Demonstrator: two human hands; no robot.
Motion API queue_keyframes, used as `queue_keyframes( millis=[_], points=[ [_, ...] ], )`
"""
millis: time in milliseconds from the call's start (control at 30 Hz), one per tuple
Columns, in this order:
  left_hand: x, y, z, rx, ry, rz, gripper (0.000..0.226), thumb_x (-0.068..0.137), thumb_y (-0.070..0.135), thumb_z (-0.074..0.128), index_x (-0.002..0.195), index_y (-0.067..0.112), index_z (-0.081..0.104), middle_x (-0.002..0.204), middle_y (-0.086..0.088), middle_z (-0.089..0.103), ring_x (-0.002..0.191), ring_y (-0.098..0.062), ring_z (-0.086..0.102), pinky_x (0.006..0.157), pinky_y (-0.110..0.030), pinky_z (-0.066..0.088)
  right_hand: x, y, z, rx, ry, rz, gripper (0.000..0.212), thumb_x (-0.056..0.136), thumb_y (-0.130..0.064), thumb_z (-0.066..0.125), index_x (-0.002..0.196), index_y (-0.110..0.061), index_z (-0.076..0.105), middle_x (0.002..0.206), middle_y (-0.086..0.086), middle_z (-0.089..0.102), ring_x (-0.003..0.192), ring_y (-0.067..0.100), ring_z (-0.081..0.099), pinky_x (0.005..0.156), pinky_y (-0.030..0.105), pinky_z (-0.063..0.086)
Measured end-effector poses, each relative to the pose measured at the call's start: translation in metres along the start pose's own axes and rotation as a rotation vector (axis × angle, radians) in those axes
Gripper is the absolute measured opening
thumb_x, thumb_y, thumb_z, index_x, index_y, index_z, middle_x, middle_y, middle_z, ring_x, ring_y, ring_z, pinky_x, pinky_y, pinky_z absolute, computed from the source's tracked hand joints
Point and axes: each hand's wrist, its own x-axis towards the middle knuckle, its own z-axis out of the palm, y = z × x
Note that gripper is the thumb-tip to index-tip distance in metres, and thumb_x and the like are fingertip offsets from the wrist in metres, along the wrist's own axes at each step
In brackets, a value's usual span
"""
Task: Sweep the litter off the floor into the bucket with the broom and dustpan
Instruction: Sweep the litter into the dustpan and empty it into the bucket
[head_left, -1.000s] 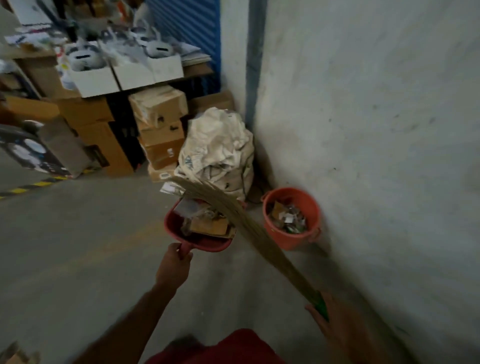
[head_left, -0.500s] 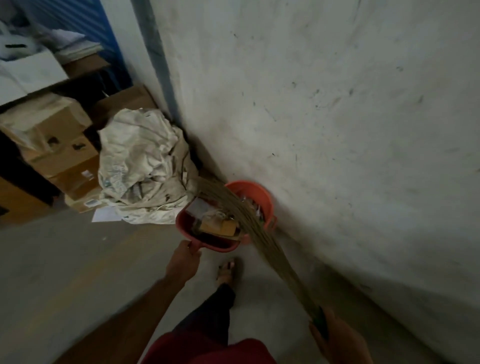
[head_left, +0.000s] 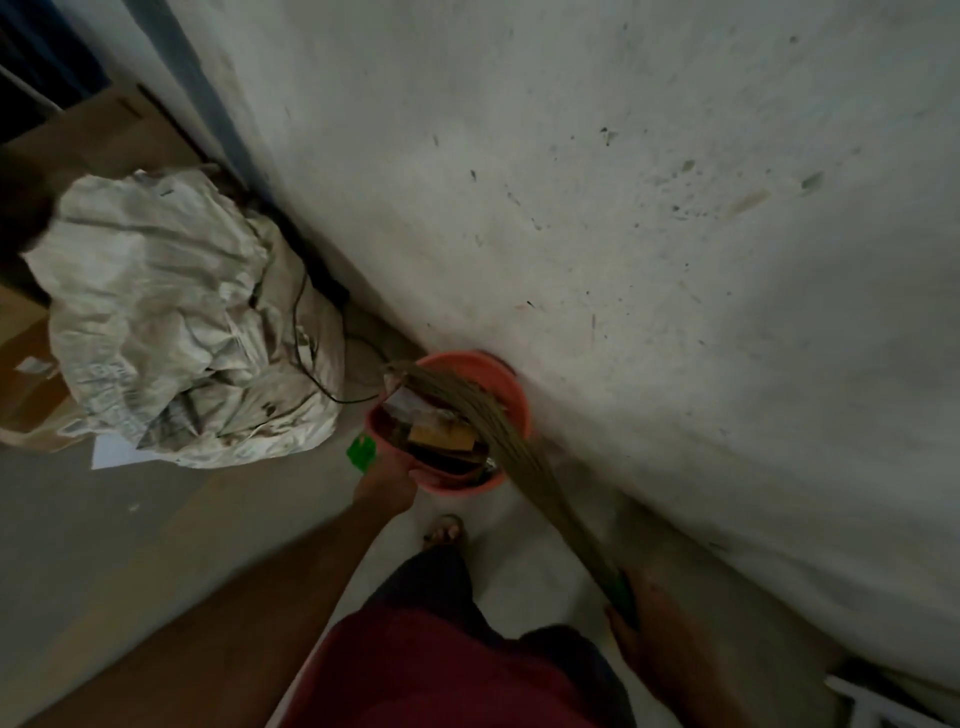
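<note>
Now the left hand (head_left: 387, 480) grips the loaded dustpan (head_left: 441, 441) directly over the bucket (head_left: 511, 389), at frame centre. Right hand (head_left: 641, 621), lower right, clasps the broom (head_left: 498, 431), its long axis slanting up-left across the pan.

The person's left arm reaches forward and down toward the orange bucket (head_left: 511, 387), nearly straight, forearm bare. The left hand (head_left: 387, 480) sits at the bucket's near rim, fingers curled round something there; what it grips is mostly hidden under the hand. The right arm hangs lower and closer to the body, on the bucket's near right. The right hand (head_left: 641, 618) is wrapped round the green handle end of the broom (head_left: 498, 431). One bare foot (head_left: 444, 532) stands just before the bucket.
</note>
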Motion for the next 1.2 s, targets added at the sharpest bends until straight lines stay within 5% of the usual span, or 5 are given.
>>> queue_keyframes(
  millis=[100, 633, 867, 1067, 1200],
  points=[
    [0.024, 0.007, -0.01, 0.133, -0.031, -0.029, 0.042, 0.094, 0.009, 0.043, 0.134, 0.013, 0.054, 0.141, -0.013, 0.05, 0.129, -0.03, 0.048, 0.105, -0.039, 0.041, 0.023, -0.01, 0.003, 0.185, -0.097, 0.06, 0.06, 0.091, -0.039, 0.063, 0.145, -0.021, 0.045, 0.127, 0.005, 0.062, 0.112, 0.024, 0.063, 0.091, 0.034, 0.05],
    [0.009, 0.038, -0.041, 0.503, 0.074, -0.126, 0.03, 0.099, 0.018, 0.042, 0.121, 0.014, 0.062, 0.128, -0.011, 0.058, 0.114, -0.028, 0.06, 0.09, -0.035, 0.049, 0.022, 0.009, -0.016, 0.045, -0.051, 0.096, 0.073, 0.095, -0.04, 0.05, 0.156, -0.038, 0.011, 0.119, -0.001, 0.051, 0.099, 0.018, 0.062, 0.069, 0.026, 0.043],
    [-0.021, 0.045, -0.025, 0.492, 0.153, -0.168, 0.031, 0.095, 0.015, 0.045, 0.119, 0.016, 0.065, 0.123, -0.01, 0.062, 0.112, -0.029, 0.062, 0.088, -0.037, 0.051, 0.012, 0.039, 0.004, 0.113, -0.062, 0.05, 0.074, 0.089, -0.045, 0.056, 0.154, -0.037, 0.021, 0.114, -0.001, 0.059, 0.099, 0.017, 0.064, 0.071, 0.028, 0.047],
    [-0.065, 0.051, 0.007, 0.213, 0.185, -0.257, 0.041, 0.098, 0.029, 0.044, 0.138, 0.025, 0.05, 0.143, -0.008, 0.047, 0.13, -0.027, 0.047, 0.102, -0.038, 0.04, 0.013, 0.075, 0.011, 0.369, 0.125, -0.146, 0.05, 0.066, -0.017, 0.085, 0.114, -0.014, 0.07, 0.089, 0.008, 0.071, 0.078, 0.029, 0.069, 0.071, 0.026, 0.048],
    [-0.1, 0.05, 0.03, 0.142, 0.208, -0.337, 0.046, 0.096, 0.036, 0.044, 0.141, 0.027, 0.046, 0.138, -0.012, 0.048, 0.123, -0.031, 0.051, 0.101, -0.041, 0.044, 0.012, 0.087, 0.01, 0.436, -0.023, -0.168, 0.034, 0.085, -0.039, 0.067, 0.116, -0.03, 0.057, 0.091, -0.005, 0.064, 0.078, 0.013, 0.061, 0.066, 0.024, 0.043]
  ],
)
